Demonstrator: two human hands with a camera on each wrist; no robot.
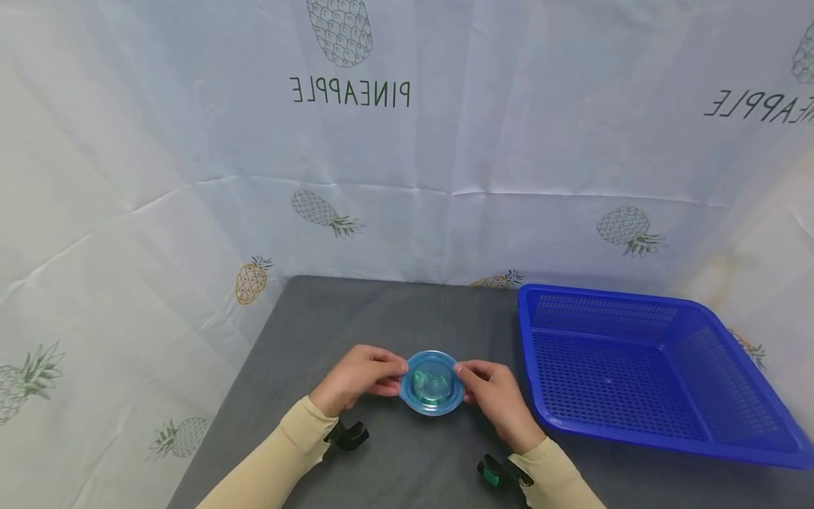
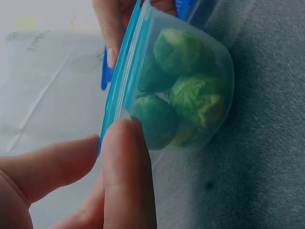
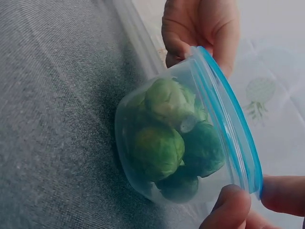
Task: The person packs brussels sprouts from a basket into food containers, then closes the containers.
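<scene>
A round clear plastic container with a blue lid stands on the grey table, between both hands. Several Brussels sprouts show through its wall in the two wrist views. My left hand pinches the rim at the left side, thumb on the lid's edge and a finger under the lip. On the opposite side my right hand grips the rim the same way, its thumb on top. The lid sits on the container all the way round what shows of the rim.
A large blue plastic basket with a lattice bottom stands on the table to the right, close beside the right hand. White cloth printed with pineapples hangs behind the table and down its left side. Dark wrist cameras are strapped below both sleeves.
</scene>
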